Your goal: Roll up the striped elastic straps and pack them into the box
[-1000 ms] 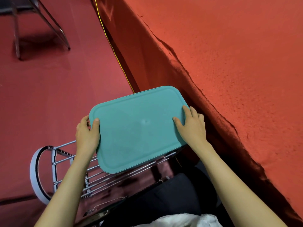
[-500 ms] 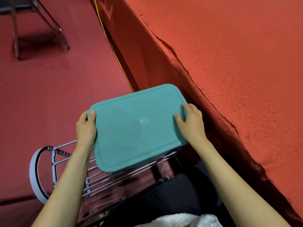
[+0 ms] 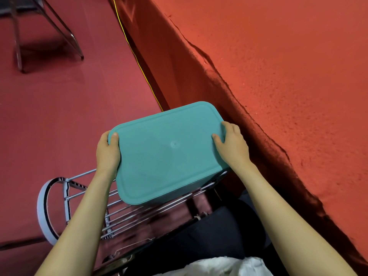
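A teal box (image 3: 167,154) with its lid on sits over a wire rack, just left of the red-covered table. My left hand (image 3: 107,152) grips its left edge, thumb on top of the lid and fingers curled down the side. My right hand (image 3: 232,145) grips the right edge the same way, fingers bent over the rim. The box's contents are hidden under the lid. A striped elastic strap (image 3: 42,212), pale with a dark stripe, arcs around the left end of the rack.
A metal wire rack (image 3: 123,214) stands on the red floor under the box. The red cloth table (image 3: 278,86) fills the right side, its skirt hanging close to the box. Chair legs (image 3: 45,30) stand at the far left. A yellow cable (image 3: 139,62) runs along the floor.
The box has risen slightly and shifted up and left between my hands. My left thumb moved onto the lid's corner; both hands keep their hold.
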{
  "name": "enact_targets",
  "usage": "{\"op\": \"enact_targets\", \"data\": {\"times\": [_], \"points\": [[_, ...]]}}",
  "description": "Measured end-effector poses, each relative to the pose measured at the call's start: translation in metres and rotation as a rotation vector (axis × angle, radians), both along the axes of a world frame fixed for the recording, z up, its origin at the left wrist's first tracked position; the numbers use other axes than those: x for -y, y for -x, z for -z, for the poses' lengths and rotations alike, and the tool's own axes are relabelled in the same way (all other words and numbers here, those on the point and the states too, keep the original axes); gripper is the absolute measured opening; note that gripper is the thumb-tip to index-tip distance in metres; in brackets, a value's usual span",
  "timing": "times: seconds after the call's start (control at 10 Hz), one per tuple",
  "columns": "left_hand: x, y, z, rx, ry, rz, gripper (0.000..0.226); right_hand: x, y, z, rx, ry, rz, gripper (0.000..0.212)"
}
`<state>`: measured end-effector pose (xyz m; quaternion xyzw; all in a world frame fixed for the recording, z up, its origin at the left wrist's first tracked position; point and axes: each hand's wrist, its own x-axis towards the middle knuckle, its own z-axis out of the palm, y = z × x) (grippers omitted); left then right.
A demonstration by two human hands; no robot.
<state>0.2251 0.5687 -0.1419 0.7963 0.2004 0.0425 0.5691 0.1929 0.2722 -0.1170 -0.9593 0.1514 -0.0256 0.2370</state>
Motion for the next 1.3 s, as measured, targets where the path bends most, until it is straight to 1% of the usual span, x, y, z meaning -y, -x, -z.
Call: {"op": "enact_targets", "data": {"times": [0.2,0.3,0.4,0.5,0.6,0.7,0.8,0.9,1.0,1.1,1.2,1.3], "points": [[-0.001,-0.009,0.01,-0.061,-0.385,0.053,0.042,-0.001,0.007,0.008,0.004,0.123,-0.018,0.052],[0.005,-0.007,0.008,-0.03,-0.59,0.096,0.044,-0.001,0.006,0.011,-0.02,0.166,-0.029,0.055],[0.015,-0.002,0.008,0.101,-0.953,0.22,0.043,-0.002,0.005,0.016,-0.05,0.241,-0.045,0.06],[0.043,0.009,0.005,-0.032,-1.032,0.445,0.057,-0.003,0.005,0.02,-0.051,0.297,-0.062,0.06],[0.065,0.02,0.008,-0.092,-1.066,0.543,0.074,-0.01,-0.006,0.017,-0.08,0.314,-0.203,0.055],[0.064,0.023,0.009,-0.082,-1.08,0.535,0.079,-0.029,-0.025,0.013,-0.098,0.22,-0.341,0.058],[0.064,0.021,0.011,-0.084,-1.087,0.526,0.079,-0.043,-0.035,0.022,-0.12,0.307,-0.364,0.063],[0.066,0.02,0.009,-0.08,-1.093,0.537,0.079,-0.043,-0.038,0.027,-0.113,0.348,-0.354,0.065],[0.067,0.018,0.006,-0.082,-1.083,0.534,0.077,-0.041,-0.037,0.024,-0.037,0.282,-0.345,0.062],[0.078,0.017,0.0,-0.027,-1.042,0.559,0.063,-0.031,-0.033,0.016,0.008,0.118,-0.377,0.051],[0.097,0.018,-0.009,0.129,-0.936,0.67,0.044,-0.017,-0.013,-0.002,0.01,-0.029,-0.498,0.036],[0.129,0.019,-0.032,0.201,-0.732,0.802,0.03,0.009,0.019,-0.02,0.093,-0.065,-0.477,0.028]]}}
